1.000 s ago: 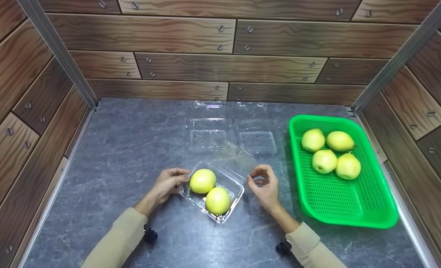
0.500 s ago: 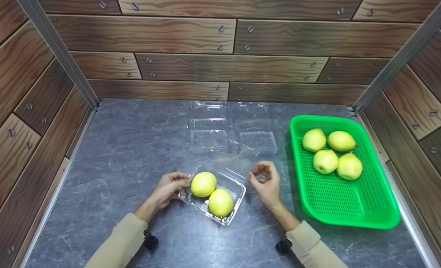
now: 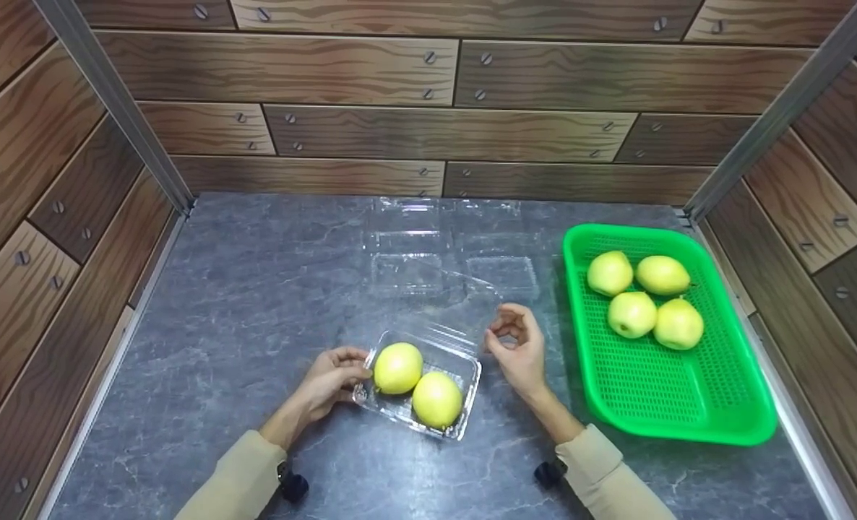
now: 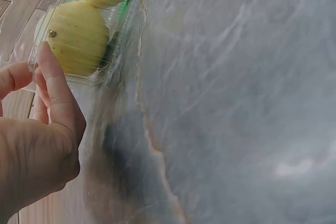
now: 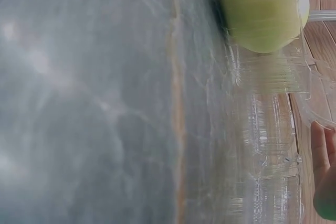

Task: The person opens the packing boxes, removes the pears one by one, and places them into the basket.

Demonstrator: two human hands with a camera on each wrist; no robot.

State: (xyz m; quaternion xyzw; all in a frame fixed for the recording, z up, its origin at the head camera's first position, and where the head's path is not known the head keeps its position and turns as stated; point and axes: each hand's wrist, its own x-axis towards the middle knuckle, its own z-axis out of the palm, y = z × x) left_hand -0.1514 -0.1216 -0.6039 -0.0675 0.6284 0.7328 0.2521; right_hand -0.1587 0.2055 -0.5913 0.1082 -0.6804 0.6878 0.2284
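Observation:
A clear plastic clamshell container (image 3: 443,355) stands on the table, turned at a slant, with two yellow-green pears (image 3: 398,368) (image 3: 437,400) side by side in it. My left hand (image 3: 331,379) pinches its left corner between thumb and fingers; the left wrist view shows the fingertips at the plastic wall beside a pear (image 4: 73,38). The raised lid (image 5: 321,111) is hard to make out because it is transparent. My right hand (image 3: 519,347) has thumb and forefinger curled together at the lid's edge. In the right wrist view only part of that hand (image 5: 325,171) shows.
A green plastic basket (image 3: 591,393) with several pears (image 3: 631,315) stands to the right. Several clear containers (image 3: 407,271) lie open at the back of the grey table (image 3: 255,303). Wood-patterned walls (image 3: 356,72) close off the back and sides.
The container has turned and shifted slightly right and toward me, with my left hand moving along with it. My right hand has risen a little toward the back, and the lid edge has tilted.

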